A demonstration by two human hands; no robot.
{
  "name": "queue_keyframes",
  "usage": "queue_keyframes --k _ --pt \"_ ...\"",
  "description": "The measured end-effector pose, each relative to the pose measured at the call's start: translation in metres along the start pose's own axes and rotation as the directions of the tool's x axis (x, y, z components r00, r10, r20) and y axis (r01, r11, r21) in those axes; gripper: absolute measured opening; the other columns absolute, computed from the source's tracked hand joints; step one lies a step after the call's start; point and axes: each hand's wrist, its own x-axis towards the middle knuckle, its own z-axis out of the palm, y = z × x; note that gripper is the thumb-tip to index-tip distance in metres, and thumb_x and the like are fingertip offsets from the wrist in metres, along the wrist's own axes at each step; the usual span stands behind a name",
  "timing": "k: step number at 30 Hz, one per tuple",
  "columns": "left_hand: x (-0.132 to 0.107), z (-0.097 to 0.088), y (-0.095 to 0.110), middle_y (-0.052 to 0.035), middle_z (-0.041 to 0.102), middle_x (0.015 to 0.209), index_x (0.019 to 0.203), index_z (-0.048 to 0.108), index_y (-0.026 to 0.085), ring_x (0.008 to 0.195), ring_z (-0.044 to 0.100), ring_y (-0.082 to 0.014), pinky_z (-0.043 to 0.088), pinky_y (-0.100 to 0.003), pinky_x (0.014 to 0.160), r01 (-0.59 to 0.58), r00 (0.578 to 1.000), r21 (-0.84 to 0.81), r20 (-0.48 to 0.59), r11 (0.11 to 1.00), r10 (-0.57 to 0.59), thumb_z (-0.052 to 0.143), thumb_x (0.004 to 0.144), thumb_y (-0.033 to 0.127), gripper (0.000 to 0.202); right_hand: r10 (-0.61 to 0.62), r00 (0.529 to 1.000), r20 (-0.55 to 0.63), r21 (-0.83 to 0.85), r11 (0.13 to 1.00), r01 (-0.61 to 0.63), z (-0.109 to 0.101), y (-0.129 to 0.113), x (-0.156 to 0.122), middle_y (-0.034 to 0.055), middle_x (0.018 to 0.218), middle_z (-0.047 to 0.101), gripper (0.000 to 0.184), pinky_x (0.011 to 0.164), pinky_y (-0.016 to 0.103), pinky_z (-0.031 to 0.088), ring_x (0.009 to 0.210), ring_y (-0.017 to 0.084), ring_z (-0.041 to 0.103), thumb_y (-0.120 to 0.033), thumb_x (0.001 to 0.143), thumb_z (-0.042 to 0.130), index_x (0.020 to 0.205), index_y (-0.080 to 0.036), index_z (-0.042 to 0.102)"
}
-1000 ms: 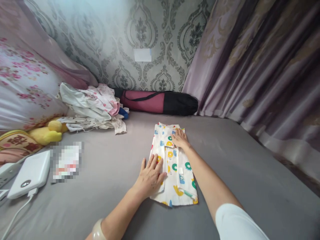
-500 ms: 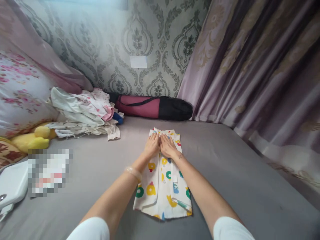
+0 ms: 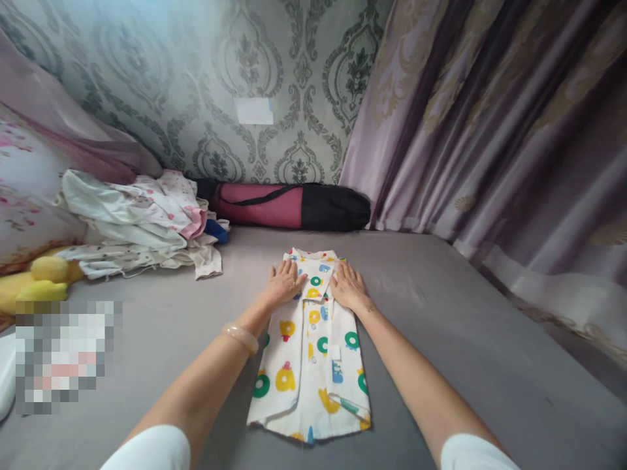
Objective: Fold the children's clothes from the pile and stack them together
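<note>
A white button shirt (image 3: 316, 365) with yellow, green and blue prints lies on the grey bed sheet (image 3: 421, 326), its sides folded in toward the middle. Its collar end points away from me, and the hem is nearest. Near the far left edge of the shirt, my left hand (image 3: 285, 282) rests flat with fingers stretched. My right hand (image 3: 349, 287) lies on the far right edge, fingers spread a little. Between both hands a folded sleeve piece (image 3: 316, 281) shows on top of the shirt.
A heap of clothes (image 3: 142, 215) sits at the back left beside a floral pillow (image 3: 24, 209) and a yellow plush toy (image 3: 36, 281). A maroon and black long bag (image 3: 274, 205) lies along the wall. Purple curtains (image 3: 441, 130) hang on the right.
My hands have parted from the shirt's middle toward its two side edges, uncovering the folded sleeve piece. The view has shifted slightly to the right.
</note>
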Motion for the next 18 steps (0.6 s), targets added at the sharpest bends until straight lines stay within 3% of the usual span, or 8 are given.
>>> queue_keyframes --k 2,4,5,7,10,12,14,18 --pt "0.001 -0.003 0.002 -0.0199 0.022 0.158 0.148 0.031 0.006 0.148 0.016 -0.0298 0.012 -0.051 0.118 -0.014 0.989 0.042 -0.148 0.999 0.02 0.019 0.099 0.047 0.066 0.043 0.994 -0.104 -0.016 0.999 -0.044 -0.002 -0.001 0.001 0.0206 0.158 0.021 0.063 0.119 0.046 0.009 0.147 0.029 0.018 -0.033 0.097 0.025 0.149 0.003 0.027" --pt "0.003 -0.001 0.006 -0.0175 0.02 0.16 0.15 0.029 0.006 0.149 0.011 -0.0271 0.007 -0.046 0.12 -0.077 0.96 0.108 -0.262 0.991 0.102 0.019 0.099 0.044 0.064 -0.07 0.977 -0.202 -0.02 0.998 0.067 -0.003 -0.008 0.004 0.0166 0.16 0.017 0.062 0.12 0.045 0.004 0.149 0.026 0.013 -0.031 0.097 0.024 0.151 -0.001 0.026" --pt "0.006 0.002 0.007 -0.0165 0.02 0.16 0.15 0.029 0.006 0.149 0.01 -0.0265 0.007 -0.045 0.121 -0.114 0.957 0.129 -0.25 0.985 0.143 0.02 0.099 0.044 0.064 -0.153 0.964 -0.216 -0.02 0.988 0.152 -0.003 -0.011 0.006 0.0135 0.161 0.015 0.061 0.12 0.044 0.002 0.149 0.024 0.01 -0.03 0.097 0.024 0.152 -0.003 0.024" --pt "0.012 0.008 0.008 -0.0156 0.022 0.159 0.15 0.029 0.007 0.149 0.014 -0.0272 0.01 -0.046 0.121 -0.151 0.978 0.123 -0.123 0.981 0.166 0.022 0.099 0.045 0.065 -0.261 0.954 -0.147 0.002 0.965 0.264 -0.002 -0.017 0.013 0.0102 0.162 0.013 0.061 0.12 0.042 0.002 0.149 0.022 0.009 -0.03 0.097 0.024 0.153 -0.006 0.022" --pt "0.02 0.013 0.005 -0.0145 0.023 0.159 0.151 0.027 0.008 0.148 0.018 -0.0282 0.018 -0.048 0.119 -0.122 0.992 0.067 0.046 0.99 0.119 0.022 0.098 0.049 0.067 -0.272 0.961 0.05 0.068 0.961 0.268 -0.002 -0.018 0.02 0.0108 0.161 0.016 0.062 0.121 0.04 0.008 0.149 0.021 0.012 -0.031 0.097 0.023 0.152 -0.004 0.024" --pt "0.018 0.012 0.002 -0.0145 0.02 0.16 0.152 0.024 0.009 0.148 0.016 -0.0285 0.017 -0.048 0.119 -0.132 0.99 0.058 0.048 0.99 0.129 0.023 0.098 0.05 0.069 -0.266 0.96 0.082 0.096 0.961 0.258 -0.004 -0.016 0.017 0.0106 0.162 0.014 0.062 0.121 0.041 0.009 0.149 0.022 0.011 -0.032 0.097 0.021 0.152 -0.003 0.023" --pt "0.006 0.01 -0.003 -0.0157 0.02 0.16 0.153 0.022 0.008 0.148 0.014 -0.0285 0.015 -0.048 0.119 -0.177 0.984 0.077 -0.006 0.981 0.178 0.023 0.098 0.052 0.07 -0.306 0.952 0.029 0.106 0.948 0.301 -0.007 -0.012 0.006 0.0101 0.162 0.012 0.063 0.121 0.04 0.007 0.149 0.021 0.009 -0.033 0.097 0.02 0.153 -0.004 0.02" --pt "-0.032 0.015 -0.01 -0.0142 0.024 0.159 0.154 0.022 0.012 0.148 0.018 -0.0258 0.012 -0.045 0.121 -0.331 0.934 0.123 -0.102 0.936 0.344 0.02 0.098 0.053 0.069 -0.446 0.894 -0.029 0.092 0.89 0.447 -0.004 -0.008 -0.027 0.0092 0.162 0.011 0.063 0.122 0.04 0.004 0.15 0.019 0.007 -0.035 0.098 0.018 0.154 -0.006 0.019"
